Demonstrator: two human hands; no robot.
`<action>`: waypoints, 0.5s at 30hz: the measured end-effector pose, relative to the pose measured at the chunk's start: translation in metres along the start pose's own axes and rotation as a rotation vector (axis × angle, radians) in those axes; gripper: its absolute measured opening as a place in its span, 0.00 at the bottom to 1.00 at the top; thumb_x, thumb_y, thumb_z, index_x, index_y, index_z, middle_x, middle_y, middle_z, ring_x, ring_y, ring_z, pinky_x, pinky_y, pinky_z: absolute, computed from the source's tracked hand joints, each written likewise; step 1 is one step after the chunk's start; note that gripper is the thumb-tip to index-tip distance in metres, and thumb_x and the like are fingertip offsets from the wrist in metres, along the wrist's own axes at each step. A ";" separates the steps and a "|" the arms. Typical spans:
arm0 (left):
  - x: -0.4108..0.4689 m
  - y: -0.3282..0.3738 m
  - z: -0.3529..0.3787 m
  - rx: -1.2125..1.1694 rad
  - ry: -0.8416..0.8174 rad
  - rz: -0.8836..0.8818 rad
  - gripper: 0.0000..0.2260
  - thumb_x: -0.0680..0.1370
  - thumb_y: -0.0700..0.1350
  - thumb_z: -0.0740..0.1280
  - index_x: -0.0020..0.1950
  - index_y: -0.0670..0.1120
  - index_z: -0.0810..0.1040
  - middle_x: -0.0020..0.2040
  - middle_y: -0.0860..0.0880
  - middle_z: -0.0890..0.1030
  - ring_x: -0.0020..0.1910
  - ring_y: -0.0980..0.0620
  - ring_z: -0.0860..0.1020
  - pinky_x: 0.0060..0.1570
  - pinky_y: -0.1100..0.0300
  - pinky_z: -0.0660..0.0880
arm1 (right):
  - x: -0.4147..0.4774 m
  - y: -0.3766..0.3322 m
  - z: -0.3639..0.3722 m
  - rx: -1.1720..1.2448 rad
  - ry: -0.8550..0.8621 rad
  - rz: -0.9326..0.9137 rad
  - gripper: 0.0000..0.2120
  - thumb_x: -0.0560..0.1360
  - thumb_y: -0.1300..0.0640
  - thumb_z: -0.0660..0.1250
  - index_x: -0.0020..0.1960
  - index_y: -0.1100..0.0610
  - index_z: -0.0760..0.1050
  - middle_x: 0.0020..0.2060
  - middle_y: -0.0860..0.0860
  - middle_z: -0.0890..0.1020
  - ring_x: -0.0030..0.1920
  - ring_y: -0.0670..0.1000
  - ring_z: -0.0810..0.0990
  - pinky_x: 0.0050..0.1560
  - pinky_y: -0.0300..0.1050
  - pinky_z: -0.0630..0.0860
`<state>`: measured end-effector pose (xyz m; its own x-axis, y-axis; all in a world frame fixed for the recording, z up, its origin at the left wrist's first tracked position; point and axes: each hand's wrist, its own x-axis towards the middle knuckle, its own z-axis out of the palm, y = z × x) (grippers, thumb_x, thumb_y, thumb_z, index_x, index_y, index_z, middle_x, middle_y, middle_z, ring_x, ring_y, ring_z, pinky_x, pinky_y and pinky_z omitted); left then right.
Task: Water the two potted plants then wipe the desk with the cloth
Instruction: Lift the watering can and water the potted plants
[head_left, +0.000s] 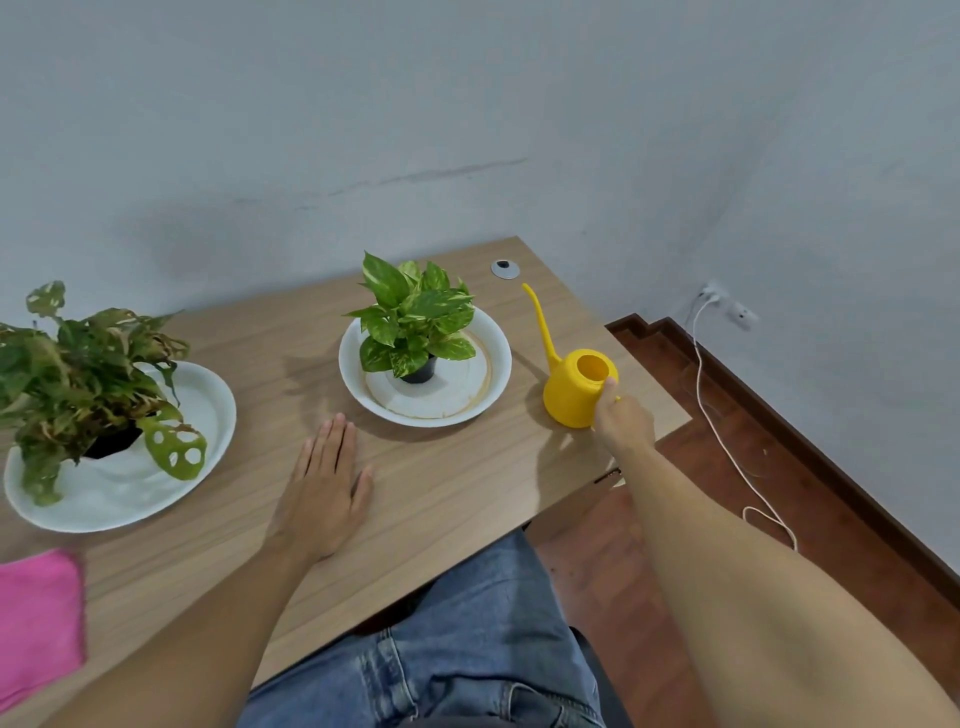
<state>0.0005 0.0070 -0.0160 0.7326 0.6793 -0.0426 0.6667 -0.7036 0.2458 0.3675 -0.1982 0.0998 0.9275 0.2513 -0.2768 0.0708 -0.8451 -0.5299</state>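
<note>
A yellow watering can (571, 384) with a long thin spout stands upright on the wooden desk (457, 478) near its right edge. My right hand (621, 418) is closed around its handle. A small green pothos (415, 319) in a black pot sits on a white plate (498, 358) in the middle of the desk. A larger plant (78, 364) with holed leaves sits on another white plate (208, 415) at the left. A pink cloth (39, 618) lies at the desk's near left edge. My left hand (324, 486) rests flat on the desk, fingers apart.
A round cable grommet (505, 268) is set into the desk's far right corner. The wall runs close behind the desk. Right of the desk is wooden floor with a white cable (727, 441) running from a wall socket. My jeans-clad legs are under the near edge.
</note>
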 end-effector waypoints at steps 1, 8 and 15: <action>0.000 0.000 0.001 0.002 0.000 0.000 0.37 0.87 0.62 0.42 0.90 0.41 0.47 0.92 0.45 0.45 0.91 0.49 0.42 0.90 0.44 0.46 | 0.001 0.000 0.001 0.003 0.001 -0.002 0.38 0.90 0.38 0.44 0.71 0.68 0.78 0.69 0.67 0.80 0.72 0.69 0.76 0.70 0.59 0.72; 0.001 -0.002 0.006 0.003 0.008 0.005 0.37 0.87 0.62 0.43 0.90 0.41 0.46 0.91 0.45 0.44 0.91 0.49 0.42 0.90 0.44 0.47 | 0.011 -0.007 0.003 0.078 -0.035 0.071 0.44 0.87 0.30 0.46 0.66 0.66 0.83 0.64 0.63 0.85 0.69 0.65 0.79 0.69 0.56 0.73; 0.000 -0.002 0.006 -0.008 0.023 0.008 0.37 0.87 0.62 0.44 0.90 0.41 0.48 0.91 0.44 0.46 0.91 0.48 0.44 0.90 0.43 0.49 | 0.015 -0.010 0.009 0.079 0.028 0.044 0.38 0.88 0.36 0.52 0.61 0.70 0.83 0.58 0.66 0.84 0.63 0.67 0.81 0.60 0.55 0.74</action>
<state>0.0004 0.0074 -0.0219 0.7342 0.6787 -0.0181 0.6600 -0.7072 0.2536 0.3770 -0.1816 0.0941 0.9391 0.2001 -0.2794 0.0010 -0.8147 -0.5799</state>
